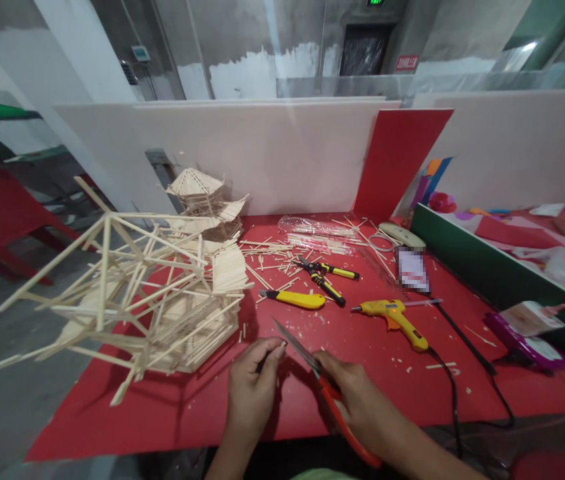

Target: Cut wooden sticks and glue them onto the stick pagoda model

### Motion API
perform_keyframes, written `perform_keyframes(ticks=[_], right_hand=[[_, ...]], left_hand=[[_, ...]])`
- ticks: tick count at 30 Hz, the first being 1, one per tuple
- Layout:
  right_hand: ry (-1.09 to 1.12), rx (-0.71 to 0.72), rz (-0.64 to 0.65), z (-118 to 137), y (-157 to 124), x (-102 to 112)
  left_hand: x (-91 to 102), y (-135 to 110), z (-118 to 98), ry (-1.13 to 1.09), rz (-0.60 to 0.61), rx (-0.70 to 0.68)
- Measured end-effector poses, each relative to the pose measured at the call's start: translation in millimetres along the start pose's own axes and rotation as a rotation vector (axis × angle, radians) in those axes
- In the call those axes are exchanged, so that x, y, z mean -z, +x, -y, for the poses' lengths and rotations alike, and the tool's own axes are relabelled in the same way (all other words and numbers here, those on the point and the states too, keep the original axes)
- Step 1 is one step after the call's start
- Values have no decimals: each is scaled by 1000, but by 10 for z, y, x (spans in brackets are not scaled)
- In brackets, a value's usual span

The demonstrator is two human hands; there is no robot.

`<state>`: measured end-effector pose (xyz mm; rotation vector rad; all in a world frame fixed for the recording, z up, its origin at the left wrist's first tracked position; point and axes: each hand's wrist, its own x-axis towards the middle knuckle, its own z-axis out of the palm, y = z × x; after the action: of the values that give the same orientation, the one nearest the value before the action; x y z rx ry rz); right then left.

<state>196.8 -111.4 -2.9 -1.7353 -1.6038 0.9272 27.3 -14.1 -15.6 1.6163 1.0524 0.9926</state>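
My right hand (355,400) grips scissors (330,393) with orange-red handles, blades pointing up and to the left. Just left of the blades, my left hand (255,380) is closed in a pinch; a tiny pale tip shows at its fingertips, too small to name. Left of my hands stands an open frame model of thin wooden sticks (150,293), with slatted panels. Behind it rises a tiered wooden stick pavilion (200,200). Beyond my hands lie a yellow utility knife (295,299) and yellow-and-black pliers (322,277).
On the red tabletop (202,413), a yellow glue gun (392,317) lies to the right, its cable running off the front edge. Loose sticks (267,250) and a plastic bag of sticks (320,235) lie farther back. A green-sided box (482,280) borders the right.
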Motion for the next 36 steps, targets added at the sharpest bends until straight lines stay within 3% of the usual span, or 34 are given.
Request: perform_keyframes(ticks=[4, 8, 13, 31, 36], right_hand=[[-10, 63, -14, 38, 2, 42], [-158, 105, -79, 44, 24, 66], [-214, 132, -61, 13, 48, 43], [-109, 87, -2, 42, 51, 16], [-220, 115, -47, 22, 72, 59]], left_hand=[[40, 10, -13, -78, 44, 90], [43, -1, -20, -117, 50, 101], [51, -11, -30, -165, 47, 126], [91, -26, -68, 14, 95, 26], [90, -5, -25, -3, 35, 26]])
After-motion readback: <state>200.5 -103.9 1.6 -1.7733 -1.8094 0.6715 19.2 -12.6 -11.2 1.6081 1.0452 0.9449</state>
